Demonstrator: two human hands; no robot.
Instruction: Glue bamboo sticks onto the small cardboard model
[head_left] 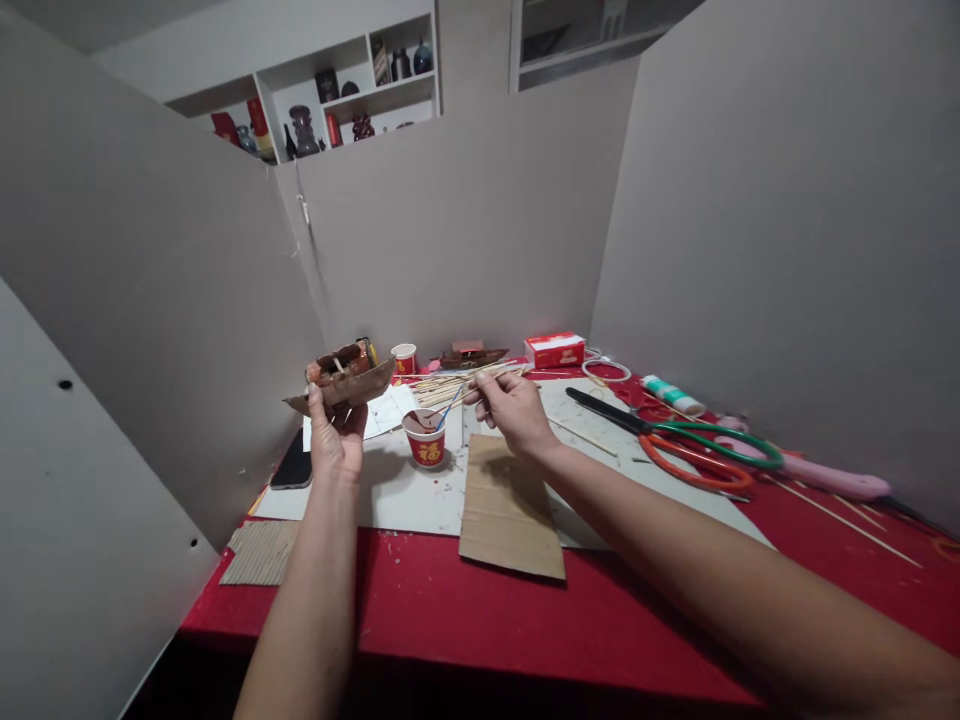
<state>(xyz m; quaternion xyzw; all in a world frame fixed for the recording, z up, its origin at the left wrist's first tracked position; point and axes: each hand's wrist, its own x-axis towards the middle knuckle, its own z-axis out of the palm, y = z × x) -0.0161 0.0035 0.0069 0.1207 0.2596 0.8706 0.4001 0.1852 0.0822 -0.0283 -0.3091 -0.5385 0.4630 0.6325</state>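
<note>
My left hand [337, 435] is closed on a small brown model boat [345, 378], raised above the left side of the table. My right hand [510, 408] pinches a thin stick, whose lower end slants toward a red and white paper cup [425, 450]. The cup has a gold character on its front and brown smears inside. A blue stick [448, 408] leans out of the cup just left of my right fingers. Below my right hand lies a piece of brown cardboard [510, 510].
Thin wooden sticks [442, 390] lie behind the cup. A second boat [472, 355], another paper cup [403, 358] and a red box [555, 349] stand at the back. Large scissors [675, 440] lie to the right. A phone [292, 465] and corrugated cardboard [259, 553] are on the left.
</note>
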